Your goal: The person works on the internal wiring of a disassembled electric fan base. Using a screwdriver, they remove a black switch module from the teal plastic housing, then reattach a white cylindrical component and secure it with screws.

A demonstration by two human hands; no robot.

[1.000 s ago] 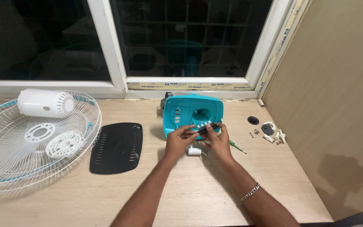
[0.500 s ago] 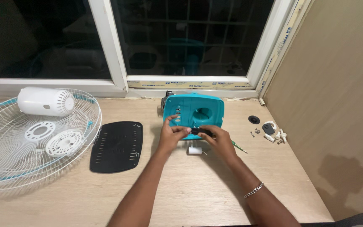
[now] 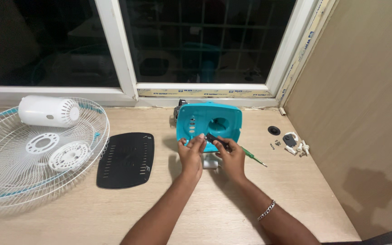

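Note:
A teal plastic fan housing stands tilted on the wooden table, near the window. My left hand grips its lower front edge, fingers pinched at the rim. My right hand sits beside it and holds a small black part against the same edge. A small white piece lies on the table between the two hands. A green-handled screwdriver lies just right of my right hand.
A white wire fan grille with white discs and a white motor cover fills the left side. A black slotted panel lies left of centre. Small screws, white clips and a black disc sit at right by the beige wall.
Both hands have slid slightly down and toward me along the housing's lower edge. The black part has stayed in my right hand.

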